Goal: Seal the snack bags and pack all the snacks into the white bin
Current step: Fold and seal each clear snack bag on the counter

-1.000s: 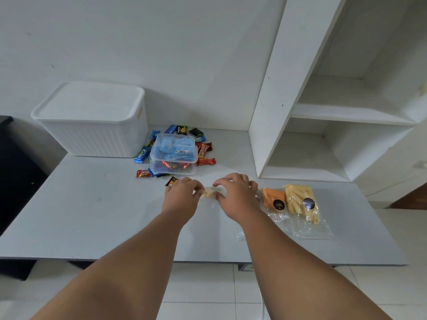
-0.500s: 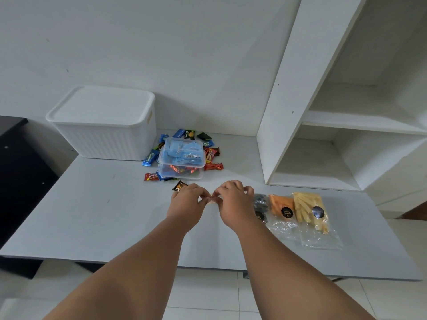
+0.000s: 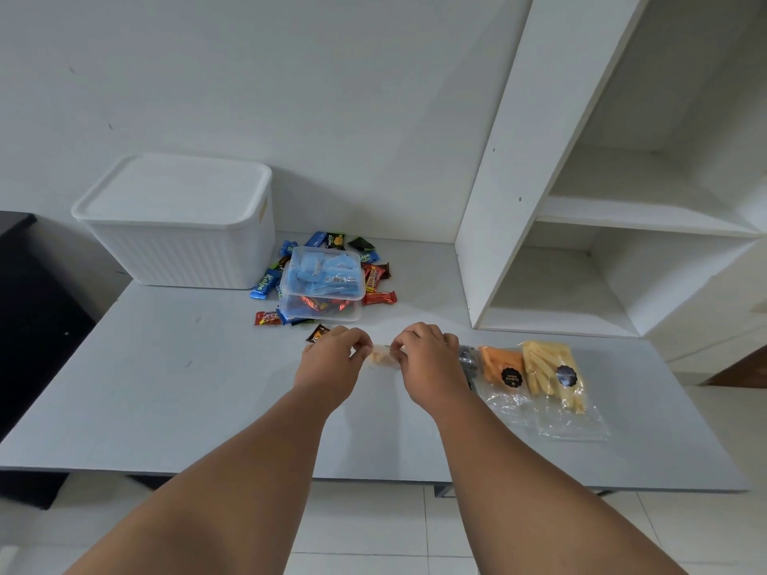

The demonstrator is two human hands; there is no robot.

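My left hand (image 3: 332,361) and my right hand (image 3: 429,361) pinch the two ends of a small clear snack bag (image 3: 382,359) with pale snacks, just above the grey table (image 3: 166,388). To the right lie a dark snack bag (image 3: 469,361), an orange snack bag (image 3: 502,365) and a yellow sticks bag (image 3: 554,373), both with black stickers. The white bin (image 3: 182,242) stands at the back left with its lid on. Loose wrapped candies (image 3: 375,298) surround a clear lidded box (image 3: 321,284) in the middle.
A white shelf unit (image 3: 539,201) rises at the right back of the table. A black cabinet (image 3: 25,325) stands to the left. One candy (image 3: 316,334) lies just beyond my left hand. The table's front edge runs below my forearms.
My hands were pinched close together half a second ago; now they have drawn apart along the small bag's top, and the pale snacks show between them.
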